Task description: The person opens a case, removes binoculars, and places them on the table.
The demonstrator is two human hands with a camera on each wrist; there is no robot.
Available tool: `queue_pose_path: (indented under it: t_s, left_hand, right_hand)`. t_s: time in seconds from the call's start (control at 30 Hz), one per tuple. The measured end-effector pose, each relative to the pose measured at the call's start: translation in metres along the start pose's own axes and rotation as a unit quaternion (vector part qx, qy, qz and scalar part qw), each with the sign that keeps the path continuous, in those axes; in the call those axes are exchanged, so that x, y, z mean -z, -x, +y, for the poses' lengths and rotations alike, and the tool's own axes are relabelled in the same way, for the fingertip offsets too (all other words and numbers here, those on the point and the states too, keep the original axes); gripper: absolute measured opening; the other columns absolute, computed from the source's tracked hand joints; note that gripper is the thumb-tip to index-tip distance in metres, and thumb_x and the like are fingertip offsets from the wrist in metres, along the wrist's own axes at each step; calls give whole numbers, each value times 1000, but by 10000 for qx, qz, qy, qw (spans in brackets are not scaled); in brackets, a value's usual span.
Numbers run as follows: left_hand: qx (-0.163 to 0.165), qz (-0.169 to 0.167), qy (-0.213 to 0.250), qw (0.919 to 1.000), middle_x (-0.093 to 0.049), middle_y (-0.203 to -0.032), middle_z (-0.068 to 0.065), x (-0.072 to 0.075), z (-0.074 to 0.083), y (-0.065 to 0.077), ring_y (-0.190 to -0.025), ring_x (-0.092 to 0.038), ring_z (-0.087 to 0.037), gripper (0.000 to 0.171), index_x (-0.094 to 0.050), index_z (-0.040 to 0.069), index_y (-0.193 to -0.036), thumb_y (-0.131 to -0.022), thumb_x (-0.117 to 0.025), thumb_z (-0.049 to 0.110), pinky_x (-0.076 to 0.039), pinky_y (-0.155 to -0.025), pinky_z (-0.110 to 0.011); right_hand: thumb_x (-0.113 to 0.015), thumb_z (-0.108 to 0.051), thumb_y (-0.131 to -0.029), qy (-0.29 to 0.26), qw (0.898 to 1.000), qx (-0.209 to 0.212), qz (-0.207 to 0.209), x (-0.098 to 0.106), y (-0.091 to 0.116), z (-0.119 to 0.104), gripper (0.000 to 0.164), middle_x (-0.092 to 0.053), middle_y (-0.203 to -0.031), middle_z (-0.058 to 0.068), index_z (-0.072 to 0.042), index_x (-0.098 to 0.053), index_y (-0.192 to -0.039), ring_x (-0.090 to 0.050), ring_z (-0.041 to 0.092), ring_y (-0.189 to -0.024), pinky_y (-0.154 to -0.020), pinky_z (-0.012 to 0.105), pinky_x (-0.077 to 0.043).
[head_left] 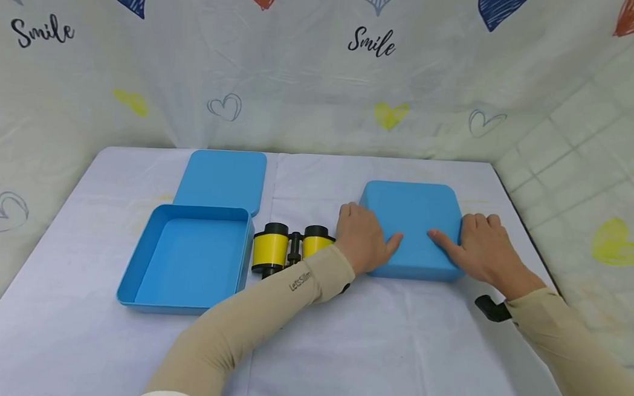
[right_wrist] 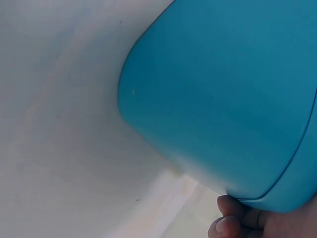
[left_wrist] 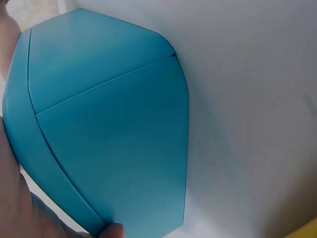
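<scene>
Blue and smooth, a closed rectangular box with rounded corners [head_left: 413, 228] sits on the right half of the white cloth-covered table [head_left: 362, 352], between your two hands. Your left hand [head_left: 362, 237] grips its left side and your right hand [head_left: 483, 247] its right side, fingers bent against the walls and thumbs laid on top. From your left wrist you see a thin dark seam [left_wrist: 64, 171] running along the box. Left of your hands, a pair of yellow-and-black binoculars [head_left: 270, 249] lies just beside a shallow, open-topped blue rectangular tray [head_left: 193, 263], partly covered by your beige left sleeve [head_left: 267, 307]. Behind that tray lies a flat blue rounded panel [head_left: 222, 180].
</scene>
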State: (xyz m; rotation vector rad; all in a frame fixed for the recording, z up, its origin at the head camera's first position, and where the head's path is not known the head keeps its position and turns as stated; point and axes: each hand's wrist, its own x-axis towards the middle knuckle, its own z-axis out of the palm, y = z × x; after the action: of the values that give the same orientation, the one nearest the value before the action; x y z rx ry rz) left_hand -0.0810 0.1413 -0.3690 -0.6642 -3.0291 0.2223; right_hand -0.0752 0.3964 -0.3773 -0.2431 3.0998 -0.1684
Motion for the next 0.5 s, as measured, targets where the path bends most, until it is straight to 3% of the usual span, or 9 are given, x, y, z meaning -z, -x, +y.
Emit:
queue_pose_path:
  t_s: [0.5]
  left_hand:
    - [-9, 161, -21, 9999, -69, -88, -1, -2, -7, 14, -85, -57, -18, 76, -72, 12, -94, -104, -24, 70, -45, -81, -33]
  right_hand:
    - [-48, -62, -102, 66, 9998, 76, 181, -2, 9, -12, 75, -57, -87, 29, 13, -53, -97, -47, 45, -87, -75, 52, -38]
